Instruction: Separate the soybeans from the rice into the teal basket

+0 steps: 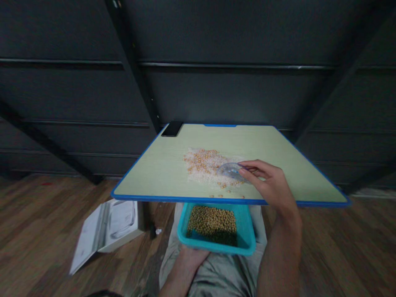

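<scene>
My right hand point(262, 177) pinches a clear, thin plastic piece with a curved edge point(230, 170), which looks like a protractor. Its rim touches the right side of a spread of white grains point(202, 178) mixed with round tan beans point(201, 159) on the board-like tabletop point(148, 173). A few stray beans lie by the near edge. Below that edge, a turquoise plastic basket point(247, 235) sits over my lap, with many similar beans point(213, 218) inside. My left hand point(193, 255) is under the basket's near side, its fingers hidden beneath it.
A black phone point(172, 128) lies at the table's far left corner. On the wooden floor to the left stands an opened white box point(120, 222), beside a small dark object point(152, 231). A dark panelled wall point(222, 90) rises behind the table.
</scene>
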`<state>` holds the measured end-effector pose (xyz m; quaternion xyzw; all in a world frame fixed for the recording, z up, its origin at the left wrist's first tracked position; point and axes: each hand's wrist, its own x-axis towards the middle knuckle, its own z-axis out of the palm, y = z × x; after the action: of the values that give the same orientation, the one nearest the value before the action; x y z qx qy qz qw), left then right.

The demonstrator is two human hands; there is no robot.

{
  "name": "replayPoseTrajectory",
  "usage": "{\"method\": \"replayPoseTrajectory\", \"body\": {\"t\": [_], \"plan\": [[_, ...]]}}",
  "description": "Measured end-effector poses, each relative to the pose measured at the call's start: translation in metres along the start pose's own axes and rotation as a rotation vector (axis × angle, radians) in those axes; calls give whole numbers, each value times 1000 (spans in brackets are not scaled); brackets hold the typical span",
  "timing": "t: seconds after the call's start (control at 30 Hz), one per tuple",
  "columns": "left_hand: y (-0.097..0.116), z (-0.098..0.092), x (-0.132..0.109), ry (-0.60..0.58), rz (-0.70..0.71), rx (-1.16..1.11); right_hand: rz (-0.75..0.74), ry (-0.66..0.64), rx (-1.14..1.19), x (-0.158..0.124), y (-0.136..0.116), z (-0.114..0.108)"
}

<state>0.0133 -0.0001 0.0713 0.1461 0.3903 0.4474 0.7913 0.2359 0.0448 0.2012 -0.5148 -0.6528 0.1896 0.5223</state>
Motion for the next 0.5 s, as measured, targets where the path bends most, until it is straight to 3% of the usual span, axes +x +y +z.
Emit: {"method": "replayPoseTrajectory", "body": {"t": [0.17, 0.5], "plan": [[7, 10, -9, 27, -50, -90, -18, -120, -6, -1, -1, 1], [-7, -14, 12, -66, 52, 85, -24, -204, 3, 0, -7, 9]]}}
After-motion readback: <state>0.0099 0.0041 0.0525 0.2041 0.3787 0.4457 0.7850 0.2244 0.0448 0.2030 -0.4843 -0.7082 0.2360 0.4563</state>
